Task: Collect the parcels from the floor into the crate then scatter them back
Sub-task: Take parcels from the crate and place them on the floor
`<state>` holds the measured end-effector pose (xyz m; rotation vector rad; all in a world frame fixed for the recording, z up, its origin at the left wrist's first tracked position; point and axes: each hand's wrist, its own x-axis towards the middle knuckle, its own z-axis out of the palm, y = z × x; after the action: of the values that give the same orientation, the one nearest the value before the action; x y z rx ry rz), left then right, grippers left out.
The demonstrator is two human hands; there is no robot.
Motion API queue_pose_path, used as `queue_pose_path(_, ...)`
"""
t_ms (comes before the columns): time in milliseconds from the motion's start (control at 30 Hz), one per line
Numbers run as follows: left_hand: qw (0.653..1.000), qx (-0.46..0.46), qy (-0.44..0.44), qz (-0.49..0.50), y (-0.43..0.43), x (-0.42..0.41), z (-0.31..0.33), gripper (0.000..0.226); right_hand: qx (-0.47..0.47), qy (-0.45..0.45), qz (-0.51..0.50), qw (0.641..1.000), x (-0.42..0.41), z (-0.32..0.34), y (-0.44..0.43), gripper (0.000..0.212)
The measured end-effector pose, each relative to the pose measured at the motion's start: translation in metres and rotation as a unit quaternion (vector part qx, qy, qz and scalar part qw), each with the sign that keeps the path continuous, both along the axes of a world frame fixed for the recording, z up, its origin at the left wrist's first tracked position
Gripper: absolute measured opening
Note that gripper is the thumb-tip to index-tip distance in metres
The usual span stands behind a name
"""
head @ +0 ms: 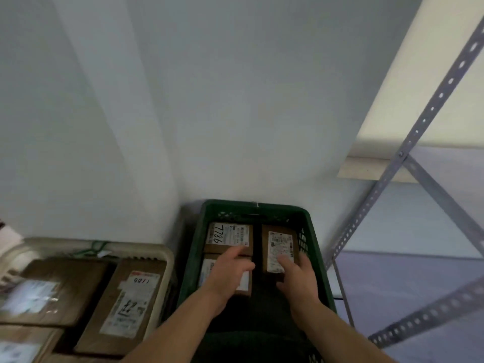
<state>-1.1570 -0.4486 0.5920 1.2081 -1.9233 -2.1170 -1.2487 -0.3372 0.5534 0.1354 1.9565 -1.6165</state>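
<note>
Lower centre, in green crate (194, 258): R hand (298, 280) grasps right parcel (280, 241), L hand (229, 275) flat on near-left parcel (207, 271); prob. lift-out next.

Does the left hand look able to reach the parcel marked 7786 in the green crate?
Probably yes: the left hand is inside the crate, fingertips at the near edge of the 7786 parcel, nothing on it. The right hand holds the right-side parcel.

Left grip (230, 273) outstretched, right grip (297, 277) curled
</note>
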Motion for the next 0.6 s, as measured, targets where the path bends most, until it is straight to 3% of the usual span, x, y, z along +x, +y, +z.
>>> queue_pose_path(100, 1.0, -0.02, 0.023, 0.007, -0.005, 0.031, 0.037, 0.062, -0.002, 0.035, 0.01, 0.999, 0.018, 0.029, -0.005, 0.045)
queue_pose_path(233, 0.997, -0.036, 0.061, 0.001, -0.016, 0.074, 0.072, 0.061, -0.021, 0.092, 0.028, 0.995, 0.06, 0.092, -0.013, 0.081)
queue_pose_path(300, 0.996, -0.054, 0.066, 0.0, -0.026, 0.094, 0.077, 0.064, -0.031, 0.113, 0.052, 0.992, 0.086, 0.127, -0.014, 0.077)
queue_pose_path(433, 0.991, -0.085, 0.098, 0.019, -0.018, 0.154, 0.148, 0.024, -0.035, 0.169, 0.111, 0.979, 0.139, 0.18, -0.015, 0.093)
queue_pose_path(533, 0.987, -0.117, 0.106, 0.041, -0.024, 0.193, 0.169, 0.047, -0.039, 0.234, 0.175, 0.956, 0.175, 0.21, -0.016, 0.074)
queue_pose_path(600, 0.98, -0.16, 0.109, 0.047, -0.026, 0.22, 0.183, 0.062, -0.027, 0.294, 0.221, 0.929, 0.197, 0.226, -0.018, 0.073)
